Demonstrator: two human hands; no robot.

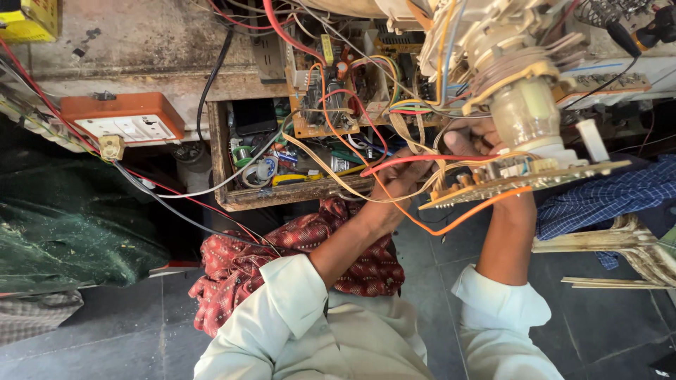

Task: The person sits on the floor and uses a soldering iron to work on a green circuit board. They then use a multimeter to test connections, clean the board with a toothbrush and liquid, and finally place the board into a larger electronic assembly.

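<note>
Cluttered repair desk point(141, 42), tangled wiring overhead.
My left hand point(401, 179) pinches tan wires point(338, 184); right hand point(473, 137) grips the small circuit board point(535, 181); I'd steady it, avoiding strain.

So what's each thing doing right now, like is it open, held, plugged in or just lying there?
Left hand: fingers closed around a bundle of beige wires.
Right hand: gripping behind the tube neck, partly hidden.
Tan narrow circuit board: held up, tilted, wires attached.
Clear glass tube neck: plugged into that board.
Wooden drawer of parts: pulled open, full.
Orange-rimmed white switch box: mounted on the bench edge, nothing plugged in.
Red patterned cloth: crumpled, lying on the lap.
</note>
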